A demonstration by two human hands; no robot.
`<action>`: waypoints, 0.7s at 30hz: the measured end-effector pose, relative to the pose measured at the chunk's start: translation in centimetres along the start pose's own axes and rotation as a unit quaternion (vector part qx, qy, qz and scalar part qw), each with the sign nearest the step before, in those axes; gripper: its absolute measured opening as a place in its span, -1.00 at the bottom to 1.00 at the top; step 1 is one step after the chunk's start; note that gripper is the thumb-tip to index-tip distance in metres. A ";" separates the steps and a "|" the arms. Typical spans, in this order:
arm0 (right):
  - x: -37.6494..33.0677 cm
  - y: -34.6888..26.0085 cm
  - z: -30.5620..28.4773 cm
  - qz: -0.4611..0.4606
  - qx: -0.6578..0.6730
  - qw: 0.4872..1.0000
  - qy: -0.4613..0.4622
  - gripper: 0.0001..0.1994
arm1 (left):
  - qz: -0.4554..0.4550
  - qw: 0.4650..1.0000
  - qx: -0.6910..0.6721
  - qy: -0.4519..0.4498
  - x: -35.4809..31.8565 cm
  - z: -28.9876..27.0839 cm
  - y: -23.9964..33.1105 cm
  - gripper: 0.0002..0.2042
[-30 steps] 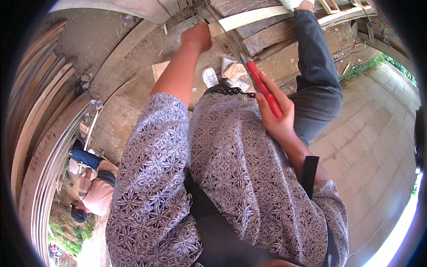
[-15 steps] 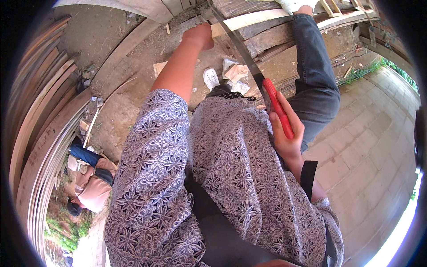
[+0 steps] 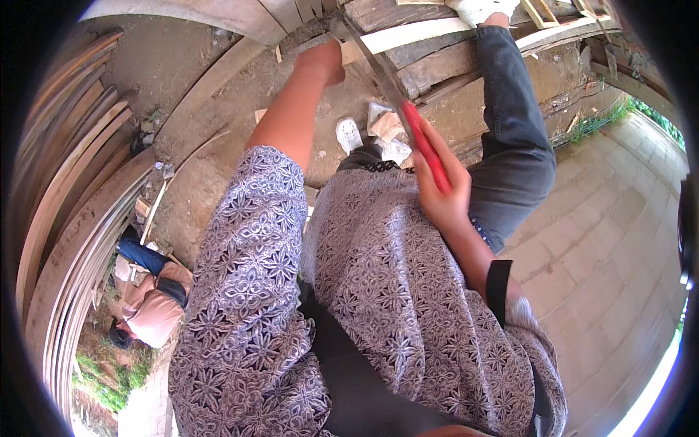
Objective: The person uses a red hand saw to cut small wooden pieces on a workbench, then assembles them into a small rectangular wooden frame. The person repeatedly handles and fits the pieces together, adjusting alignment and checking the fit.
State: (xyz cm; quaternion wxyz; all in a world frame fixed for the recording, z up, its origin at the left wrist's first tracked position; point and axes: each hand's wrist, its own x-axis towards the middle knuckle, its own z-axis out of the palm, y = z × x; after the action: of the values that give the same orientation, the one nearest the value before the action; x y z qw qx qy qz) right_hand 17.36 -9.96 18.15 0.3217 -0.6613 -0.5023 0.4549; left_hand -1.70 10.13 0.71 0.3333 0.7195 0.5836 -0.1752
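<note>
My right hand (image 3: 445, 186) is wrapped round the red handle of a handsaw (image 3: 380, 71). Its long blade slants away to the upper left and crosses a pale wooden strip (image 3: 419, 33) near the strip's left end. Close to that end, on the left of the blade, my left hand (image 3: 322, 62) is closed round the strip; its fingers are partly hidden. My right foot, in a white shoe (image 3: 477, 10), is up on the strip farther right. The strip lies over thick weathered timbers (image 3: 429, 69).
My other white shoe (image 3: 348, 135) stands on the dirt, beside wood offcuts (image 3: 386, 125). Long curved-looking boards (image 3: 80, 237) are stacked at the left. Beyond them a person (image 3: 156, 302) bends low. Grey paving (image 3: 582, 240) spreads to the right.
My right hand has pushed the saw forward and to the upper left, along the blade's line. The left hand keeps its place on the strip.
</note>
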 end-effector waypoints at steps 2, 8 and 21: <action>-3.6 -0.9 -3.2 0.003 -0.024 1.000 -0.012 -0.52 | -0.006 1.000 -0.005 -0.007 -0.9 0.1 0.1 -0.54; 6.6 3.9 3.8 -0.124 -0.014 0.990 0.063 -0.56 | -0.015 1.000 0.003 -0.015 -1.2 1.7 1.2 -0.53; 8.9 2.9 4.7 -0.066 0.000 0.997 0.048 -0.57 | 0.022 0.999 0.005 -0.029 0.5 0.3 -0.1 -0.50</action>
State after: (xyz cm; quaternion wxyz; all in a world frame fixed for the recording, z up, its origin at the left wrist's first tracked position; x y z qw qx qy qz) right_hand 14.83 -2.43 11.29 0.3748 -0.6476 -0.5286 0.4009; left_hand -1.61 10.28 0.18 0.3507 0.7282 0.5569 -0.1915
